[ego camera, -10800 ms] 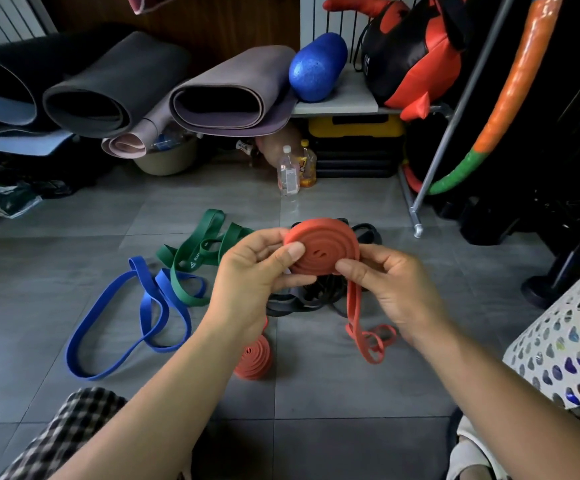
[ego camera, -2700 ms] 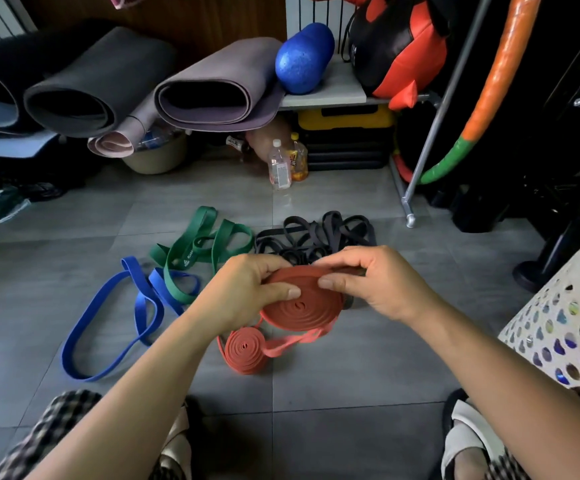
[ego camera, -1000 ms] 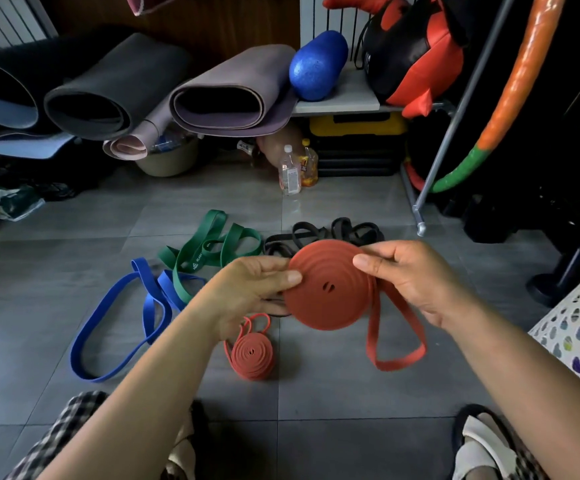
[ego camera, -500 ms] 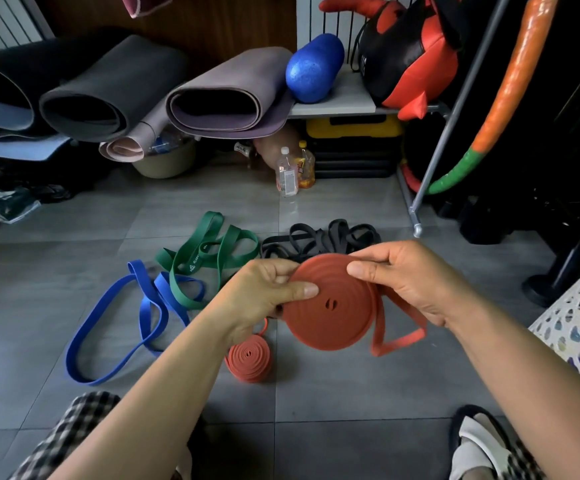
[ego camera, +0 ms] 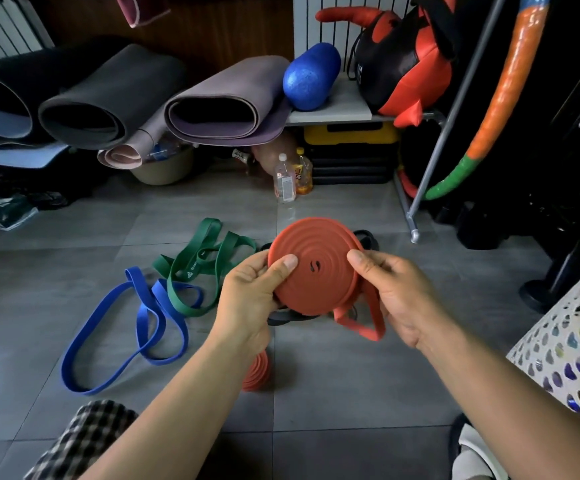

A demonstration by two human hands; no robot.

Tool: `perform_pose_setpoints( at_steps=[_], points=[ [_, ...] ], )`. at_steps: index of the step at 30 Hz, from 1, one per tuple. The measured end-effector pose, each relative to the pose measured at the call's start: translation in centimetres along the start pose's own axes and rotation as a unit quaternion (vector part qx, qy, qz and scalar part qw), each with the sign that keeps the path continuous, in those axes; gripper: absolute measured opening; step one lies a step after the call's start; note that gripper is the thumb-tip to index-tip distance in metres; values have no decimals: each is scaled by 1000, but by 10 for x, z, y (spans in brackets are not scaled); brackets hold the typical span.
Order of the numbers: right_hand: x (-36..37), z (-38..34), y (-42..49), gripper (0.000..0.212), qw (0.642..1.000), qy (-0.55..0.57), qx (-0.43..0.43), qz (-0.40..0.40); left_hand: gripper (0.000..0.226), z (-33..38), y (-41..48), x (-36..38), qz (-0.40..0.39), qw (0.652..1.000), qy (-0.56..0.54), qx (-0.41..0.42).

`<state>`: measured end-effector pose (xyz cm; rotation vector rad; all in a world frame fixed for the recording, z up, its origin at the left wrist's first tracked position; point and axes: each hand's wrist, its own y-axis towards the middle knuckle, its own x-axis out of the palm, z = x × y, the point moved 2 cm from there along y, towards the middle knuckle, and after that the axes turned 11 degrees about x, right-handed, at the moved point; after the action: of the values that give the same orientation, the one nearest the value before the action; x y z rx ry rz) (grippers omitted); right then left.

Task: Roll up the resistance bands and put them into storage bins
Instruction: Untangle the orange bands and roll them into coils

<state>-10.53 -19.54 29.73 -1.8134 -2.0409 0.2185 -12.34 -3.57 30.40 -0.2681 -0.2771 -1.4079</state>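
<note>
You are holding a flat coiled disc of rust-red rubber resistance band (ego camera: 316,268) between both hands, above the floor and in front of your chest. Your left hand (ego camera: 247,299) is gripping the disc's left edge, with the thumb lying flat on the front face and the fingers curling behind it. Your right hand (ego camera: 406,299) is pinching the right rim, the thumb resting on the front and the fingers tucked behind. A short loose loop of the same red band (ego camera: 363,329), not yet wound, is hanging from the disc's lower right edge, just beside your right palm.

Directly below your left wrist, a smaller rolled red band (ego camera: 257,372) is sitting on the grey tiled floor (ego camera: 333,403), partly hidden by your forearm. A tangle of black rubber bands (ego camera: 368,237) is lying behind the disc, mostly covered by it. To the left, a dark green flat band (ego camera: 198,268) is sprawling on the tiles, overlapping a long blue flat band (ego camera: 143,323) that is looping toward your knee in checked fabric (ego camera: 84,441).

At the right edge, a white perforated plastic basket (ego camera: 565,341) is standing near your right forearm. Farther back, rolled purple and grey exercise mats (ego camera: 226,109), a blue foam roller (ego camera: 311,76) and two plastic bottles (ego camera: 285,183) are lining the wall.
</note>
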Motion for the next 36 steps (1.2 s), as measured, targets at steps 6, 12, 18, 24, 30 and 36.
perform_pose_setpoints(
  at_steps=[6, 12, 18, 24, 30, 36],
  points=[
    [-9, -2, 4, 12, 998, -67, -9, -6, 24, -2, 4, -11, -71, 993, 76, -49],
    [2, 0, -8, 14, 975, -201, 55, -81, 29, 14, 10, -10, -162, 949, 261, 65],
    [12, -2, -12, 13, 956, -277, -15, -101, 6, 8, 6, -6, -170, 932, 312, 75],
    [2, -4, -15, 44, 957, -224, 82, -164, 8, 6, 5, -4, -122, 950, 280, 58],
    [-14, -10, -16, 25, 935, -305, 67, -169, 12, 10, 6, -6, -96, 959, 262, 53],
    [-46, -5, -15, 19, 917, -354, 97, -159, 7, 26, 14, -23, -46, 978, 200, 32]
  ],
)
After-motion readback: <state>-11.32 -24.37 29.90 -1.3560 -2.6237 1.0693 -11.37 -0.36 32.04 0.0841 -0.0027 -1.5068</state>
